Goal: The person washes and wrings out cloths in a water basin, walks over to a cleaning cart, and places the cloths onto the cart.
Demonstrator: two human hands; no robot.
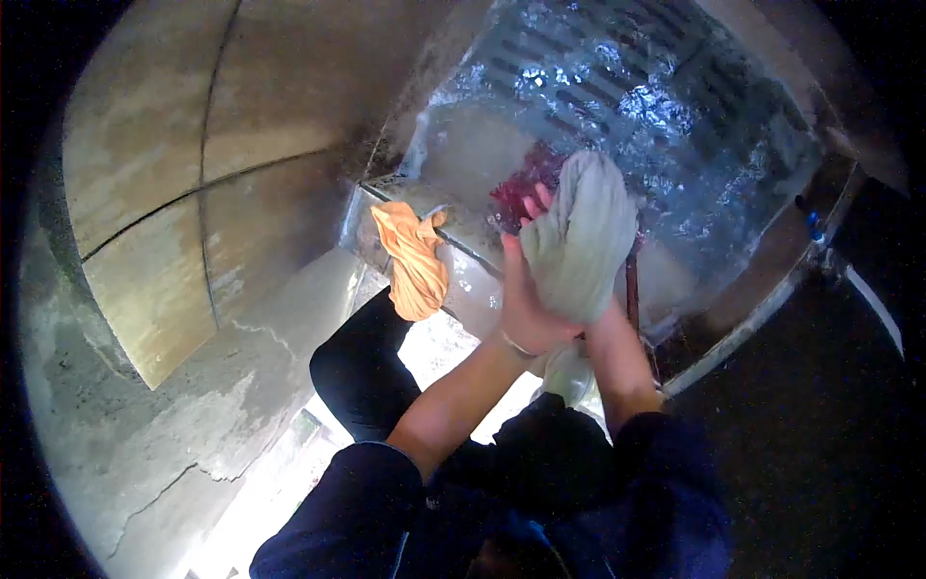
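A pale grey-green cloth [584, 232], bunched into a long bundle, is held up over the edge of a water-filled basin [757, 318]. My left hand [529, 289] presses around its left side, fingertips showing past the cloth. My right hand [600, 323] is at its lower right, the fingers mostly hidden by the fabric. A paler piece of fabric [567, 374] hangs below my wrists; whether it is the same cloth I cannot tell. Just beyond my left fingertips, something dark red [521, 188] lies at the water, its kind unclear.
A twisted orange cloth [415, 265] hangs over the basin's left ledge, near my dark-clothed knee [362, 357]. Rippling water [637, 106] covers a ridged, slotted surface. Large tan slabs [145, 174] form the left wall. A small blue object [816, 230] sits on the right rim.
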